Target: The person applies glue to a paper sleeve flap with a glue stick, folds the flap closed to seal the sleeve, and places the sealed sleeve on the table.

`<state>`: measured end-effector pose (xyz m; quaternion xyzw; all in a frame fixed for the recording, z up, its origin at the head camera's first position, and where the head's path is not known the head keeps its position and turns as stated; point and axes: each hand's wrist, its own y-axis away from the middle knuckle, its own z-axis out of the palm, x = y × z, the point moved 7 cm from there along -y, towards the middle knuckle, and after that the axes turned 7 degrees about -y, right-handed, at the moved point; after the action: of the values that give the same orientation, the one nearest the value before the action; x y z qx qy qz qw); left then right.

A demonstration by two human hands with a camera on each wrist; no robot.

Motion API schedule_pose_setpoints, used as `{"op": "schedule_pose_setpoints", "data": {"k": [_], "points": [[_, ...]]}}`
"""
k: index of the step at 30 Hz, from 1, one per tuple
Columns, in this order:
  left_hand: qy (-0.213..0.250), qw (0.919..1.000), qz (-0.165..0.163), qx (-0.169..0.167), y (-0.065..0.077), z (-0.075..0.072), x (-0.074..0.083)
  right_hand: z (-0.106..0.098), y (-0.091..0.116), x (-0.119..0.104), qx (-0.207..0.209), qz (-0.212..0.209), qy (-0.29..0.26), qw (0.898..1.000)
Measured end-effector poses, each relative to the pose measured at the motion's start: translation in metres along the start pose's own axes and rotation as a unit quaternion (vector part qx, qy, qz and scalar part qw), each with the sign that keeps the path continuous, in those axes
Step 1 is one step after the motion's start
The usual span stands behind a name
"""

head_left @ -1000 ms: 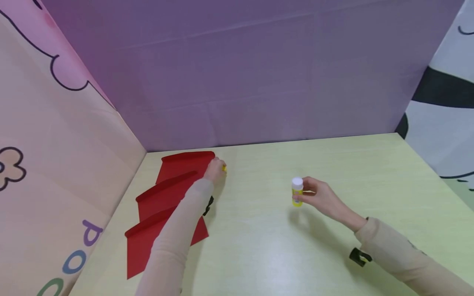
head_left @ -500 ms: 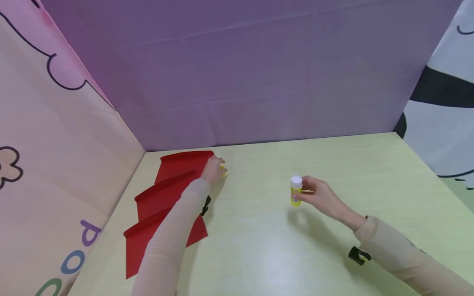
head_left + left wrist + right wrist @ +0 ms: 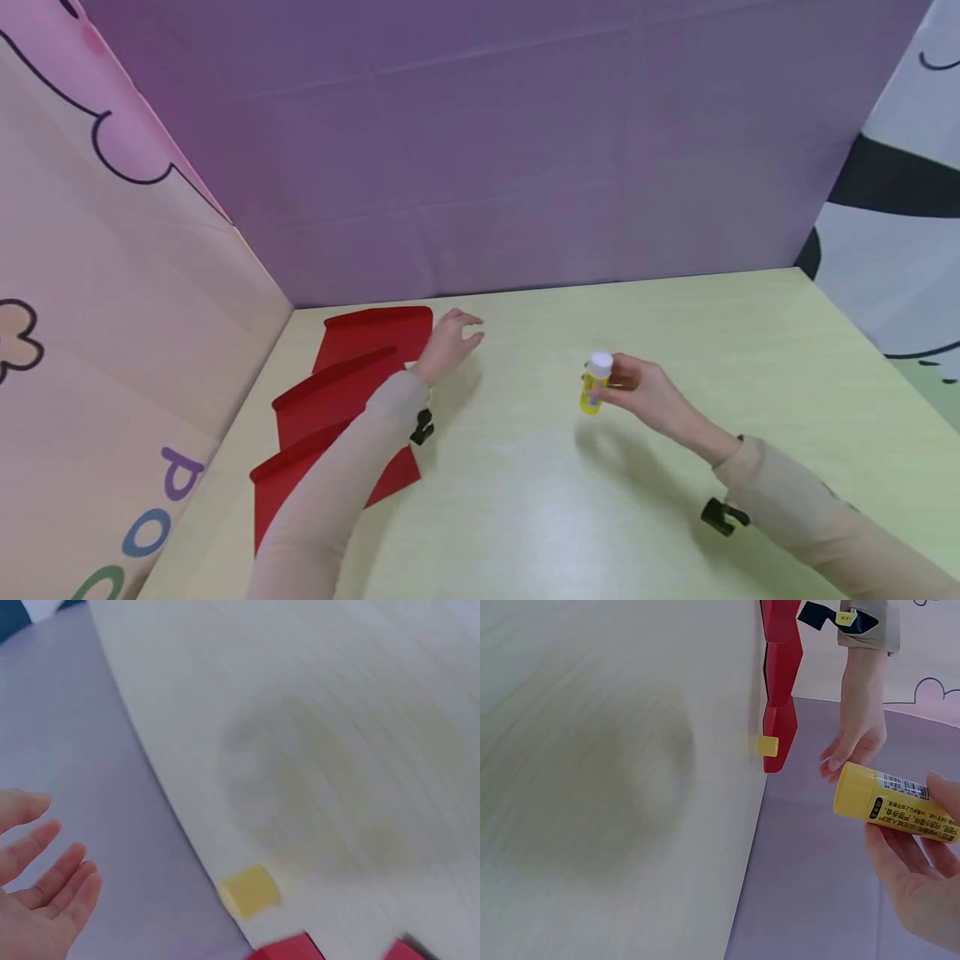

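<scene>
My right hand (image 3: 645, 396) grips a small yellow bottle (image 3: 592, 396) with a white cap, tilted above the table. Its yellow base and printed label with a barcode face the right wrist view. My left hand (image 3: 446, 342) is beside the farthest red envelope (image 3: 375, 333), fingers spread and holding nothing. A small yellow cylinder-like piece (image 3: 251, 891) stands by the envelopes in the left wrist view, and the right wrist view has this yellow piece (image 3: 768, 745) too; my left hand and wrist mostly hide it from the head view.
Two more red envelopes, a middle one (image 3: 330, 404) and a nearer one (image 3: 288, 475), overlap down the left of the pale table (image 3: 510, 467), partly under my left sleeve. A purple wall (image 3: 480, 167) closes the back; printed panels stand left and right.
My left hand has let go of the yellow piece and moved slightly right, its fingers opening. The bottle in my right hand has gone from upright to tilted.
</scene>
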<state>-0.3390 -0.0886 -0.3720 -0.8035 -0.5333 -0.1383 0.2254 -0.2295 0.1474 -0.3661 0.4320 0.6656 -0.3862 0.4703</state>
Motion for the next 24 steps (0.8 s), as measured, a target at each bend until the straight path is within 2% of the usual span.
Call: {"op": "schedule_pose_setpoints", "data": {"k": [7,14,17,20,24], "points": [[0.057,0.9981,0.023,-0.005,0.015,-0.002,0.026,0.0,0.002,-0.001,0.004,0.029,-0.034,0.999],[0.103,0.9932,0.05,-0.023,0.036,0.008,0.05,0.002,0.004,-0.004,0.002,0.054,-0.069,0.996],[0.128,0.9901,0.045,-0.037,0.043,0.012,0.056,0.003,0.005,-0.005,0.0,0.06,-0.077,0.995],[0.157,0.9853,0.025,-0.062,0.049,0.016,0.059,0.005,0.006,-0.005,-0.006,0.064,-0.085,0.994],[0.204,0.973,-0.009,-0.108,0.057,0.021,0.065,0.007,0.006,-0.006,-0.014,0.068,-0.097,0.993]]}}
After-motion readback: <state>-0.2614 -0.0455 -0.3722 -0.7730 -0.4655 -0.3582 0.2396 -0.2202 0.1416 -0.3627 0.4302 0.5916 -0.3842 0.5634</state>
